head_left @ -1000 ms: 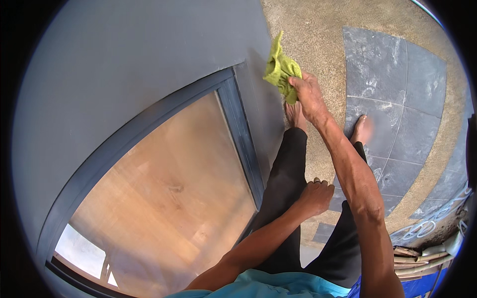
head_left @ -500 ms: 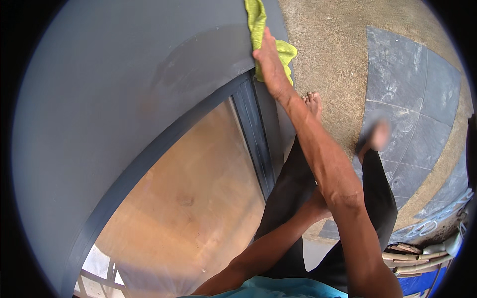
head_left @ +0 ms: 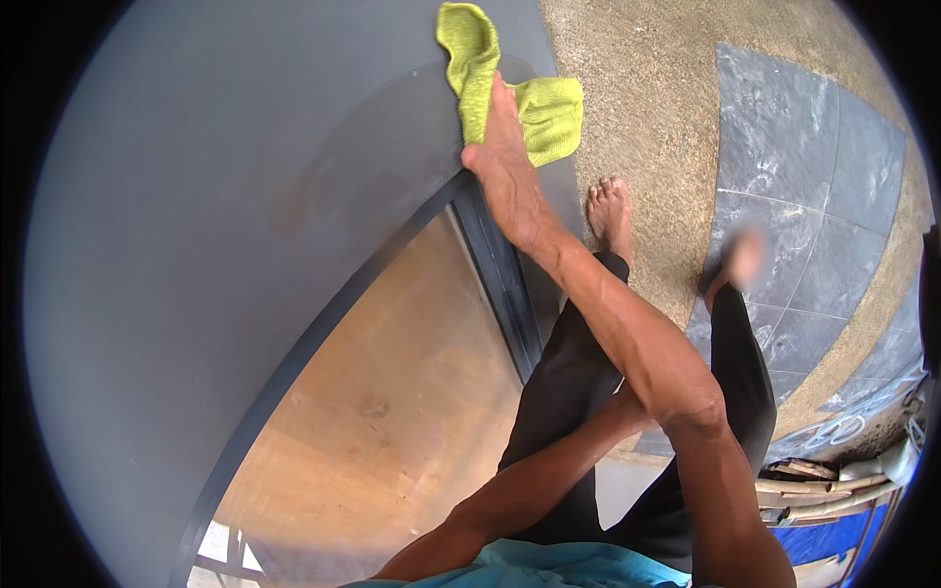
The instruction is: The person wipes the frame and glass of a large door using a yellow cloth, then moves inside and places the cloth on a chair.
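My right hand (head_left: 502, 171) presses a lime-green cloth (head_left: 549, 120) to the grey wall (head_left: 225, 176), just beyond the upper corner of a dark window frame (head_left: 490, 274), its fingers wrapped on the cloth. A darker patch shows on the wall beside them. My left forearm (head_left: 529, 480) crosses low toward my legs; the hand at its end is hidden behind my right forearm. The glass (head_left: 363, 412) within the frame looks tan and hazy.
My bare feet (head_left: 610, 218) stand at the wall's side, on pebbled flooring (head_left: 647, 108) and grey stone tiles (head_left: 784, 137). At the lower right lie coiled pale blue hose (head_left: 848, 421), bamboo poles (head_left: 823, 505) and blue sheeting (head_left: 823, 539).
My right hand has swung up and leftward from over the floor onto the wall, carrying the cloth, then slid further left. My left hand has gone out of sight behind the right forearm.
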A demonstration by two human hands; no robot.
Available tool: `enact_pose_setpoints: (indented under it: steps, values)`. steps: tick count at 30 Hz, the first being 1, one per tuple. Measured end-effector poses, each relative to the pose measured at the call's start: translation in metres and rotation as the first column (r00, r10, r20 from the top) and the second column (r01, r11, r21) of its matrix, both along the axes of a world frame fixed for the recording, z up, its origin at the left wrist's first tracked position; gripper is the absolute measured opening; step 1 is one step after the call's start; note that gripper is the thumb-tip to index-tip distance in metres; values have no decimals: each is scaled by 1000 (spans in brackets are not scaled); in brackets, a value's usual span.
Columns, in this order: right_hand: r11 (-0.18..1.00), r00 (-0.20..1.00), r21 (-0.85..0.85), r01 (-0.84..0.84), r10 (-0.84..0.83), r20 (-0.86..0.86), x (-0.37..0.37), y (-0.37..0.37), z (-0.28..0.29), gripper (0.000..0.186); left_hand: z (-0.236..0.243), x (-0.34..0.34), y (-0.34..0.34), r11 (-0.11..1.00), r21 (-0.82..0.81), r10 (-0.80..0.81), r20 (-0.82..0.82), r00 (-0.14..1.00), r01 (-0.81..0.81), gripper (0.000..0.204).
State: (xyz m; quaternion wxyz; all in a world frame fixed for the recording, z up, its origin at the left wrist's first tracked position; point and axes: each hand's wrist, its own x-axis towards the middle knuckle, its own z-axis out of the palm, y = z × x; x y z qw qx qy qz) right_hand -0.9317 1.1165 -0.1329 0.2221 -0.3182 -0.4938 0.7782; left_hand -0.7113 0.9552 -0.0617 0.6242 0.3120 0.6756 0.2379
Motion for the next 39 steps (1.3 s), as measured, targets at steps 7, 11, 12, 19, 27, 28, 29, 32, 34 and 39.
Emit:
enact_pose_setpoints:
  steps: [7, 11, 12, 19, 27, 28, 29, 32, 34, 39]
  values:
    - [981, 982, -191, 23, 14, 190, -13, 6, -91, 72, -10, -14, 32, 832, -434, 548, 556, 625, -344, 26]
    - [992, 998, -123, -14, 22, 60, -22, 15, -60, 73, -1, -11, 35, 529, -715, 803, 596, -1, -458, 27]
    - [992, 1000, -128, 8, -8, 2, -27, 17, -67, 74, -2, -10, 31, 509, -744, 812, 582, -44, -433, 29]
    - [910, 971, -403, 96, 4, 239, 18, -20, -197, 65, 9, -9, 31, 540, -820, 815, 454, 358, -189, 36]
    - [760, 902, -636, 132, 174, 396, 52, -40, -229, 55, -16, 35, -7, 897, -352, 410, 442, 798, -267, 18]
    - [792, 918, -597, 124, 136, 372, 43, -35, -217, 57, -23, 45, -21, 954, -199, 286, 378, 881, -224, 15]
    - [819, 934, -565, 100, 118, 337, 26, -28, -187, 58, -29, 54, -35, 981, -55, 192, 261, 946, -183, 13]
    - [956, 988, -279, 90, -50, 148, -5, -9, -136, 65, -31, 43, -22, 984, -137, 150, 280, 948, -115, 14]
    - [967, 994, -253, 24, 4, 110, 2, -7, -122, 71, -26, 37, -14, 951, -278, 237, 367, 899, -137, 16]
    - [879, 973, -466, 103, 7, 229, 34, -51, -184, 73, -15, 35, 2, 850, -474, 440, 400, 804, -230, 20]
